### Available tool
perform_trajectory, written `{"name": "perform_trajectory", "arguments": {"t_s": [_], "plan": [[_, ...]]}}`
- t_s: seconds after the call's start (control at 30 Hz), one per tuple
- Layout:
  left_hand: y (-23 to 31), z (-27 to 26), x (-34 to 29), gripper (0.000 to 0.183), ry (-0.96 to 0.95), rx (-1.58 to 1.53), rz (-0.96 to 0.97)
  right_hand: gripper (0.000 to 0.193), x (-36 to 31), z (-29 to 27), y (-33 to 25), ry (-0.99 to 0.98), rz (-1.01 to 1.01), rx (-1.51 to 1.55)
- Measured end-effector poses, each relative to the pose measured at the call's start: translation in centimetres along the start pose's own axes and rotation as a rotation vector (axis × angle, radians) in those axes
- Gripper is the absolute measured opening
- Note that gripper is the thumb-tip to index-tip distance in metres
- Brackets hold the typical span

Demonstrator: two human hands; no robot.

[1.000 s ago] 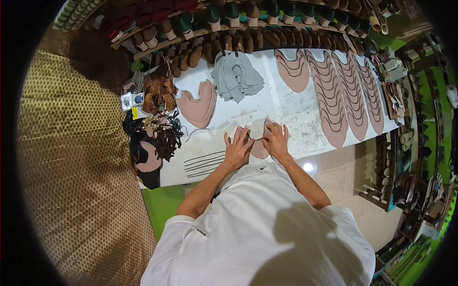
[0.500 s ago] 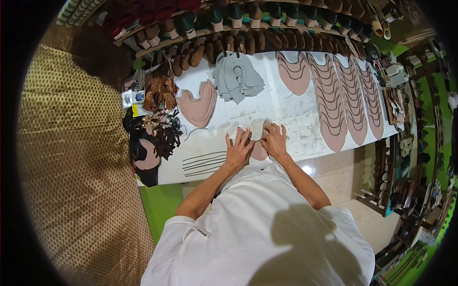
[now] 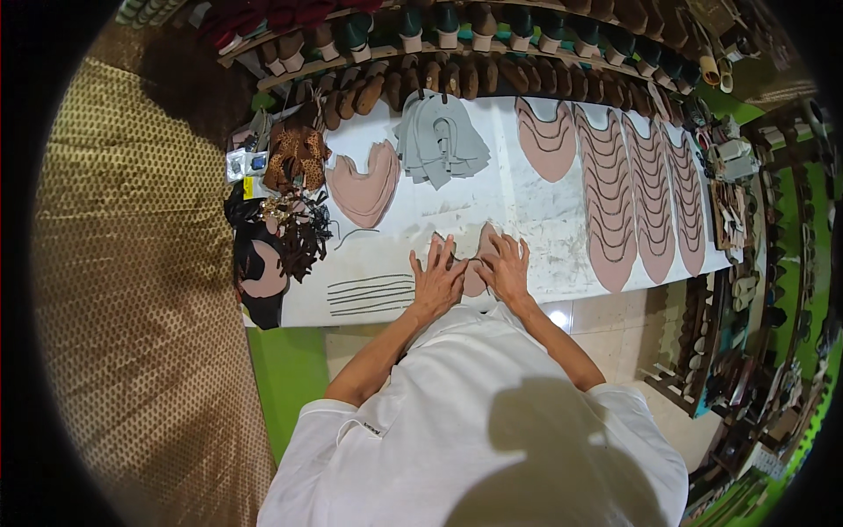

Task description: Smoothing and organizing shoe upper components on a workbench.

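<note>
At the white rectangular table's near edge, I log a pink, curved, leather-like piece [image 3: 474,282]. Left hand [image 3: 435,281] spreads fingers over it, apparently steadying it; right hand [image 3: 506,271] bends over it, whether pinching I cannot tell.

cut piece [image 3: 474,281] under hands [image 3: 436,285] | strips [image 3: 371,296] left | piece rows [image 3: 610,215] right

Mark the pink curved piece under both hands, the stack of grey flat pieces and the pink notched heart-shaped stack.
Pink curved piece [image 3: 474,280]: head view, exposed lower middle.
Grey stack [image 3: 462,151]: head view, right half.
Notched pink stack [image 3: 362,195]: head view, centre below notch.
</note>
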State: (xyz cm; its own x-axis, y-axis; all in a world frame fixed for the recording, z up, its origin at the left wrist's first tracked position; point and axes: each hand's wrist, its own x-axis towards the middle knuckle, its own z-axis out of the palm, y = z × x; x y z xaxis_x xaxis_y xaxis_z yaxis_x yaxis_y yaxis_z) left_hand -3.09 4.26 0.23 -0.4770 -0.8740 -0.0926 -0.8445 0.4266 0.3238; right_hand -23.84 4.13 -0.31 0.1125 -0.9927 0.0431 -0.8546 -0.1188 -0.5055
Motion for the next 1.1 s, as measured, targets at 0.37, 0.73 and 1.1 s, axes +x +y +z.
{"name": "perform_trajectory", "arguments": {"t_s": [0.37, 0.73, 1.1], "plan": [[1.0, 1.5, -0.5, 0.052, 0.002, 0.003, -0.144, 0.011, 2.3, -1.4, 1.8, -0.125, -0.124, 0.086], [1.6, 2.1, -0.2, 0.054, 0.101, -0.176, -0.260, 0.010, 4.2, -1.5, 3.2, -0.184, -0.275, 0.127], [4.1, 2.2, -0.2, 0.061, 0.085, -0.068, -0.285, 0.008, 5.4, -1.8, 3.6, -0.214, -0.314, 0.170]]}}
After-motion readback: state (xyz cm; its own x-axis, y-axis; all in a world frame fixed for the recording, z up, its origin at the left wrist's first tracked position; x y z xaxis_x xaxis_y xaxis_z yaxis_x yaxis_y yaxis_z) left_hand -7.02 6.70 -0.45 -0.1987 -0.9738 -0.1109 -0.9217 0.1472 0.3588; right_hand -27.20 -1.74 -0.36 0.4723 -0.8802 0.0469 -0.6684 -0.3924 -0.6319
